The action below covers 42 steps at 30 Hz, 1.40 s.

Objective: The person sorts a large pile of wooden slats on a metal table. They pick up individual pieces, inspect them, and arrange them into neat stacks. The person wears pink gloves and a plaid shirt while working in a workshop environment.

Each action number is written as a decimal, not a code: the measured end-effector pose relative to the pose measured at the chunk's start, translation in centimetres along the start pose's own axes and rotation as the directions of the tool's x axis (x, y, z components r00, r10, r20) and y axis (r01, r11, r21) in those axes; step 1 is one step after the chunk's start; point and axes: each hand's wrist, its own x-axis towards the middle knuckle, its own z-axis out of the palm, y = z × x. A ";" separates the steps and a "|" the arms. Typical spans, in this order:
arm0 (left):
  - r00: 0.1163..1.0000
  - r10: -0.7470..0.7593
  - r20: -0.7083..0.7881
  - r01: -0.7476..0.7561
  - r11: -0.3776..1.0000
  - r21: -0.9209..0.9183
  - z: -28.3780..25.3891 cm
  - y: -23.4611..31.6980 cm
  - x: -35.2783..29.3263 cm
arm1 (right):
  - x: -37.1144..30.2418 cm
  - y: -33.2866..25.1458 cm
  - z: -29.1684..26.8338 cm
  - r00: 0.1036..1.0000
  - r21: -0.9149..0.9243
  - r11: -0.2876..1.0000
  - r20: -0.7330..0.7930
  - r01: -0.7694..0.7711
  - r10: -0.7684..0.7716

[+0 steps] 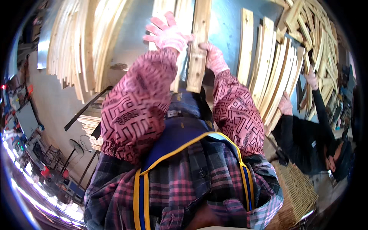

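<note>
A knotty wooden board lies lengthwise in front of me, its near end by my apron. My right hand, in a pink glove, grips its right edge, the thumb on top and the other fingers partly hidden. To the left, my left hand, gloved alike, is spread flat with fingers apart over paler boards. Its thumb reaches to the left edge of the knotty board; whether it presses on it I cannot tell. Patterned pink sleeves cover both forearms.
Long boards are stacked on the metal table at the left. More boards lie in a row on the right, beside a jumbled wood pile. A co-worker in black reaches among the boards at the right.
</note>
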 end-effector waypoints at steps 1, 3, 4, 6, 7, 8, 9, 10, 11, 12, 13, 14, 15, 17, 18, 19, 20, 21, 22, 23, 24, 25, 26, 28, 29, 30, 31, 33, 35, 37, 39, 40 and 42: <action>1.000 -0.018 -0.022 0.018 1.000 0.014 0.8 0.9 0.5 | 0.3 -0.4 -1.5 0.994 -0.037 0.994 -0.044 0.100 -0.102; 0.999 -0.023 -0.035 0.022 0.999 -0.045 1.3 0.5 0.8 | -2.1 -1.3 -0.4 0.987 -0.039 0.986 0.010 0.160 -0.160; 1.000 -0.002 -0.026 0.000 0.997 -0.079 1.1 0.1 1.5 | -2.1 -1.3 -1.2 0.986 -0.002 0.987 0.043 0.163 -0.163; 0.997 0.038 -0.072 -0.042 0.998 -0.053 -0.5 1.1 0.5 | -2.1 -1.2 -2.9 0.980 0.075 0.983 0.095 0.169 -0.176; 0.994 0.077 -0.073 -0.082 0.995 -0.062 -0.4 1.1 0.2 | -2.3 -0.8 -3.6 0.980 0.114 0.981 0.103 0.157 -0.169; 0.991 0.121 -0.066 -0.128 0.985 -0.120 -0.8 -0.2 0.7 | -2.1 -0.5 -3.1 0.978 0.140 0.982 0.147 0.130 -0.151; 0.983 0.177 -0.049 -0.183 0.962 -0.200 -1.1 -1.7 1.9 | -1.9 0.0 -2.7 0.973 0.164 0.981 0.189 0.103 -0.134; 0.975 0.222 -0.008 -0.212 0.916 -0.342 -1.1 -3.9 3.1 | -1.6 0.3 -2.9 0.977 0.146 0.989 0.205 0.037 -0.067; 0.958 0.278 0.064 -0.203 0.823 -0.530 -0.6 -6.2 4.8 | -1.8 0.5 -1.8 0.987 0.079 0.993 0.133 0.083 -0.093; 0.926 0.349 0.143 -0.142 0.674 -0.725 -0.3 -8.1 6.7 | -2.5 0.6 0.3 0.989 0.019 0.991 0.069 0.132 -0.133; 0.872 0.433 0.228 0.008 0.453 -0.891 0.0 -9.9 7.9 | -2.6 0.8 1.6 0.983 -0.046 0.982 0.003 0.185 -0.185; 0.802 0.520 0.292 0.192 0.238 -0.952 0.7 -11.2 8.6 | -1.5 0.9 1.0 0.981 -0.082 0.985 0.132 0.153 -0.141; 0.762 0.570 0.307 0.332 0.062 -0.941 2.3 -12.5 8.7 | -2.5 0.4 2.6 0.977 -0.309 0.929 -0.001 0.202 -0.213; 0.779 0.579 0.240 0.390 -0.147 -0.909 5.4 -14.5 8.7 | -3.5 0.7 7.2 0.886 -0.790 0.532 0.031 0.305 -0.463; 0.817 0.547 0.182 0.359 -0.235 -0.903 7.2 -15.9 8.6 | -4.5 0.7 9.8 0.902 -0.842 0.445 0.105 0.305 -0.419; 0.862 0.492 0.126 0.317 -0.327 -0.890 9.2 -17.5 8.2 | -3.1 1.4 9.7 0.904 -0.880 0.365 0.145 0.304 -0.402; 0.884 0.468 0.000 0.090 -0.169 -0.981 9.9 -18.4 8.5 | -0.9 2.4 8.8 0.903 -0.913 0.277 0.176 0.298 -0.391; 0.899 0.418 -0.127 -0.146 0.013 -0.989 10.5 -20.0 8.6 | -2.0 2.3 11.1 0.916 -0.958 0.090 0.229 0.272 -0.328; 0.824 0.494 -0.276 -0.510 0.437 -0.741 9.8 -20.7 9.6 | -3.4 2.0 13.3 0.923 -0.962 -0.109 0.271 0.250 -0.272; 0.710 0.630 -0.314 -0.699 0.685 -0.205 7.8 -20.8 10.5 | -2.4 2.2 13.1 0.930 -0.964 -0.021 0.261 0.264 -0.258; 0.931 0.365 -0.014 -0.364 0.925 -0.112 -0.4 -15.7 6.0 | -0.7 2.1 11.2 0.939 -0.966 0.071 0.221 0.248 -0.265; 0.903 0.430 0.010 -0.429 0.901 -0.064 0.0 -17.4 6.5 | 0.8 2.3 10.1 0.946 -0.954 0.160 0.211 0.255 -0.248; 0.864 0.503 0.040 -0.502 0.864 -0.017 2.2 -19.2 8.4 | 2.6 2.6 7.7 0.947 -0.899 0.366 0.135 0.241 -0.291; 0.897 0.407 0.174 -0.283 0.830 -0.481 1.9 -20.0 8.3 | 2.1 1.3 8.2 0.958 -0.796 0.572 0.034 0.199 -0.285; 0.898 0.389 0.208 -0.222 0.806 -0.549 0.5 -19.5 7.1 | 2.5 1.0 6.8 0.956 -0.767 0.610 0.017 0.200 -0.292; 0.900 0.369 0.233 -0.160 0.774 -0.613 -1.2 -19.0 6.2 | 2.6 0.7 5.6 0.951 -0.730 0.641 0.041 0.237 -0.306; 0.895 0.367 0.255 -0.108 0.732 -0.673 -3.4 -17.9 5.1 | 2.5 0.0 4.4 0.948 -0.681 0.682 0.056 0.267 -0.315; 0.940 0.281 0.192 -0.053 0.678 -0.733 -2.8 -16.5 4.3 | -0.1 -1.4 6.2 0.980 -0.460 0.868 0.028 0.187 -0.197; 0.912 0.394 -0.112 -0.384 0.730 -0.565 3.1 -16.9 7.5 | -1.9 -2.7 7.6 0.989 -0.315 0.938 0.017 0.147 -0.149; 0.888 0.434 -0.151 -0.458 0.807 -0.372 3.3 -12.6 7.9 | -3.2 -3.6 7.3 0.984 -0.198 0.967 -0.045 0.162 -0.175; 0.924 0.377 -0.062 -0.382 0.915 -0.131 -0.1 -5.4 3.8 | -4.0 -4.2 5.1 0.967 -0.132 0.964 -0.078 0.232 -0.244; 0.961 0.272 -0.055 -0.271 0.962 0.026 -2.3 -4.6 1.6 | -3.0 -4.0 5.4 0.974 -0.084 0.973 -0.056 0.213 -0.218; 0.984 0.169 -0.063 -0.159 0.977 0.146 -2.5 -3.9 1.2 | -2.3 -3.9 5.1 0.960 -0.104 0.962 -0.097 0.255 -0.264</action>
